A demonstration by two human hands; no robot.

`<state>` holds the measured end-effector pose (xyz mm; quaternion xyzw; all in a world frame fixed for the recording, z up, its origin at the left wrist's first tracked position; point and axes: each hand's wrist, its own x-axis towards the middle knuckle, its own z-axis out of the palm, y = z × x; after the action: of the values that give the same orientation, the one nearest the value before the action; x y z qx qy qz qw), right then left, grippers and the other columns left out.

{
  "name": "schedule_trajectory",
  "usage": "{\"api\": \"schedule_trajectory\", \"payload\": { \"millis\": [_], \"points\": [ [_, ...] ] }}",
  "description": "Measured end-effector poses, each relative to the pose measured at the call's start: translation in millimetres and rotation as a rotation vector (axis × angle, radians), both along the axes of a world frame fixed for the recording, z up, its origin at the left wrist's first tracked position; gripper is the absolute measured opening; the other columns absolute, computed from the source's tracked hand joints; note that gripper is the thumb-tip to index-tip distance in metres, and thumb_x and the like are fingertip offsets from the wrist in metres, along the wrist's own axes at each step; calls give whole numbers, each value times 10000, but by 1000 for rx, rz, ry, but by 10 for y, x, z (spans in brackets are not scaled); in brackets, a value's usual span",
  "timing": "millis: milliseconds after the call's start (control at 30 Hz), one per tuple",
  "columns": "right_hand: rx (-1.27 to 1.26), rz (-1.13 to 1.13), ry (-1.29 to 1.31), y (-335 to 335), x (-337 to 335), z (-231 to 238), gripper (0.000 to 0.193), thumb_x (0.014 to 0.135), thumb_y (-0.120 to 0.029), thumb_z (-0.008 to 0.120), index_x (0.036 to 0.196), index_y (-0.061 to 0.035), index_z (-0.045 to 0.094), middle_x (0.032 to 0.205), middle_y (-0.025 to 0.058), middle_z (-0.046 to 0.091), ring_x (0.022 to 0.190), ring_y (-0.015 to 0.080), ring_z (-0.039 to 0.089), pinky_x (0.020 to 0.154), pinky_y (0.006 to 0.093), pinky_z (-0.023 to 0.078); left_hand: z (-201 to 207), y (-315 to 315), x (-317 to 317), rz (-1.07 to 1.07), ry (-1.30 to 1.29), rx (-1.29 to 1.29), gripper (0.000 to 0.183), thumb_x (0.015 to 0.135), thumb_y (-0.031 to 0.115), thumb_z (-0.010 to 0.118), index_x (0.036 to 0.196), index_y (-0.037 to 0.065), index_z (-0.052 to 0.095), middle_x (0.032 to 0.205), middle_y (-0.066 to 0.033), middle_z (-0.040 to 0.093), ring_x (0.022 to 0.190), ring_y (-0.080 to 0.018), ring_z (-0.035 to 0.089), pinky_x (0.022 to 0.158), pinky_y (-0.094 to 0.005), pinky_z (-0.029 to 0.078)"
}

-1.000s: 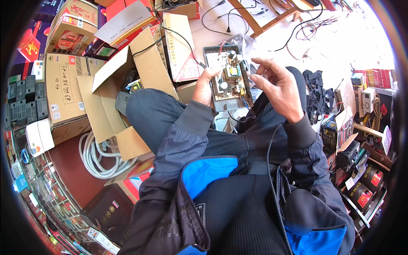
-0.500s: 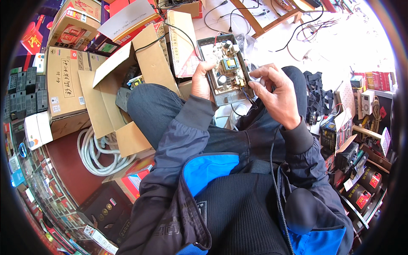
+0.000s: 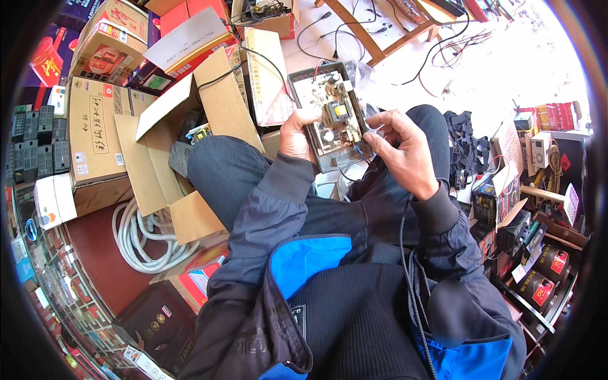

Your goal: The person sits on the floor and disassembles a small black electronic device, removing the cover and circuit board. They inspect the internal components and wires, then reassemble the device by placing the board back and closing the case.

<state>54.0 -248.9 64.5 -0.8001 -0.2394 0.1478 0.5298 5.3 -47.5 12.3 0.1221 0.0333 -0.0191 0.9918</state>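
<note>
An opened dark plastic case [image 3: 293, 84] is held above my crossed legs, tilted a little. Inside it lies a brownish circuit board [image 3: 321, 114] with a yellow-topped transformer [image 3: 341, 111] and round capacitors. My left hand [image 3: 296, 134] grips the case by its left side, thumb over the rim. At the right rim, my right hand [image 3: 405, 155] has thumb and index finger pinched together; something small and greyish shows between them, too little to name. Thin blue and dark wires [image 3: 360, 151] leave the case's lower end.
Left of my knee stands an open cardboard box [image 3: 149, 168] with electronic parts inside. A coiled pale hose [image 3: 142, 244] lies nearby. Black straps [image 3: 465, 136] and stacked electrical devices [image 3: 494, 190] are on the right. Loose cables and a wooden stool [image 3: 373, 47] occupy the floor ahead.
The view has shifted slightly. The case, still in my left hand, is turned a little. My right thumb and index finger have closed together by its right rim.
</note>
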Motion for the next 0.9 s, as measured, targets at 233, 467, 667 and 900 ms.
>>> {"api": "schedule_trajectory", "payload": {
  "millis": [233, 467, 667, 900],
  "points": [
    [2, -13, 36, -8, 60, 21, 242, 931, -49, 772, 1164, -19, 713, 913, -12, 613, 802, 61, 545, 738, 233, 481, -14, 13, 0, -16, -7, 3, 793, 804, 188, 628, 1542, 3, 403, 1406, -359, 566, 1245, -519, 627, 1014, -637, 568],
    [49, -59, 59, -11, 55, -41, 321, 919, -75, 786, 1230, -42, 717, 887, -9, 597, 803, 83, 536, 759, 256, 492, -92, 26, -4, -8, 8, -32, 794, 857, 323, 627, 1564, 43, 397, 1457, -328, 544, 1297, -496, 598, 1066, -651, 522],
    [24, -47, 77, 10, 73, 12, 301, 935, -99, 774, 1228, -50, 726, 904, -4, 596, 806, 83, 537, 752, 256, 486, -139, 58, 2, -37, 6, 47, 779, 900, 360, 572, 1568, 5, 388, 1490, -303, 532, 1329, -468, 583, 1081, -628, 520],
    [-70, 71, -79, 32, 86, 70, 234, 991, -88, 744, 1203, 8, 716, 1015, -7, 661, 888, 56, 591, 815, 225, 499, -193, 56, 29, 4, 97, 66, 690, 918, 344, 549, 1499, -20, 468, 1396, -267, 613, 1291, -439, 619, 1067, -594, 543]
  ]
}}
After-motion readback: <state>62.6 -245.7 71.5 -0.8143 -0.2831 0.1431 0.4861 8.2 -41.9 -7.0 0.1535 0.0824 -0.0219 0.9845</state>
